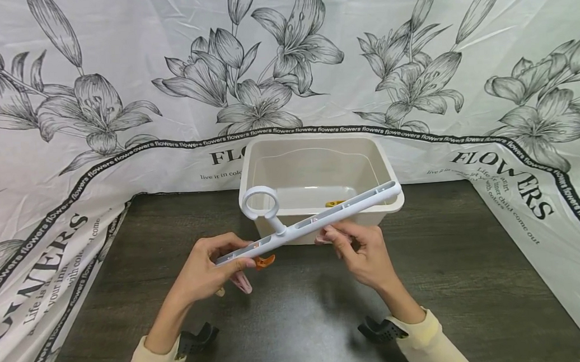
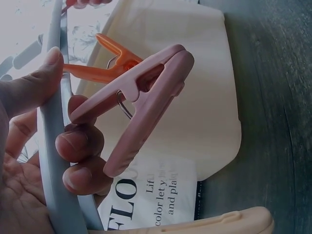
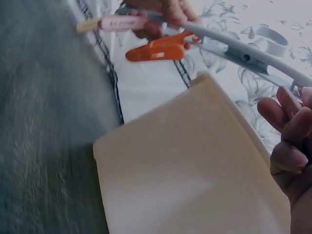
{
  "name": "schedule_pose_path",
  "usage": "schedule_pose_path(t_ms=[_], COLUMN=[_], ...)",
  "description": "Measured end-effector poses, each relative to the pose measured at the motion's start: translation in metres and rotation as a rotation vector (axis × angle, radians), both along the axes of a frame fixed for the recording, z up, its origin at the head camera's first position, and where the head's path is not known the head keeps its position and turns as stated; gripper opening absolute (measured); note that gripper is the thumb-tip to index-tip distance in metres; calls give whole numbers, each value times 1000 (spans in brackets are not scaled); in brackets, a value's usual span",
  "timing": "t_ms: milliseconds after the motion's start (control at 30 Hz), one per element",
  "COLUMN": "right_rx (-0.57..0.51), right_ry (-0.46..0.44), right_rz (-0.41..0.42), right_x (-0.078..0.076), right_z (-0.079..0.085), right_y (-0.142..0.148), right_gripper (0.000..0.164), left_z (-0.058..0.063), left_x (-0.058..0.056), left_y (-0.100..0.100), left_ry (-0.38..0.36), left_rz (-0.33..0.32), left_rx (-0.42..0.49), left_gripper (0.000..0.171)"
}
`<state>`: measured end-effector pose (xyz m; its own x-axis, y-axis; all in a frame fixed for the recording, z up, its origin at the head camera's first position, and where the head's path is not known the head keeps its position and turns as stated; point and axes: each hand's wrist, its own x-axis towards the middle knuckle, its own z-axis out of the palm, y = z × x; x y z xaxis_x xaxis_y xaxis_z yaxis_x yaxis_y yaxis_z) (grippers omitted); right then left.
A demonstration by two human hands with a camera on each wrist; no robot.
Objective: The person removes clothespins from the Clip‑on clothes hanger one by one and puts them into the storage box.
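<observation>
A pale grey plastic clip hanger [image 1: 342, 208] with a ring-shaped hook [image 1: 259, 190] is held up at a slant in front of the bin. My left hand [image 1: 202, 271] grips its lower left end, thumb on the near side and fingers behind. From that end hang an orange clothespin [image 2: 100, 73], a pink clothespin [image 2: 163, 92] and a beige clothespin [image 2: 219, 222]. Under the bar's middle, my right hand [image 1: 363, 251] pinches a small pink clothespin [image 1: 326, 236] close against the bar, mostly hidden by the fingers.
A cream plastic bin [image 1: 317, 140] stands at the back of the dark wooden table [image 1: 458, 281], its front rim partly behind the hanger. Something yellow [image 1: 334, 203] lies inside it. Flower-printed cloth [image 1: 125, 63] surrounds the table at the back and sides.
</observation>
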<state>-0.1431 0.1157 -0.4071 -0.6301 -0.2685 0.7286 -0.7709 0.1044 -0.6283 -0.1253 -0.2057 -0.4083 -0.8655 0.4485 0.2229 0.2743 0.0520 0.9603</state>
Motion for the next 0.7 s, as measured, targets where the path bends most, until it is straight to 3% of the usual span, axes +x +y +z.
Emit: schedule_pose_path(t_ms=[300,467,533,700], right_rx=[95,103,99,41], right_ry=[295,420,433,294], right_rz=[-237,-316,-323,-283], right_x=[-3,-4,-4,-4], right_z=[-4,-3,-2,4], right_y=[-3,-6,-6,4], right_gripper=[13,22,22,11], left_z=[-1,-1,-1,0], left_x=[-1,-1,-1,-1], left_y=[-1,-1,-1,-4], left_ry=[-18,5,9,-13], left_rz=[-13,2,10,5], left_rx=[2,-19,-33,-39], left_gripper=[22,21,21,21])
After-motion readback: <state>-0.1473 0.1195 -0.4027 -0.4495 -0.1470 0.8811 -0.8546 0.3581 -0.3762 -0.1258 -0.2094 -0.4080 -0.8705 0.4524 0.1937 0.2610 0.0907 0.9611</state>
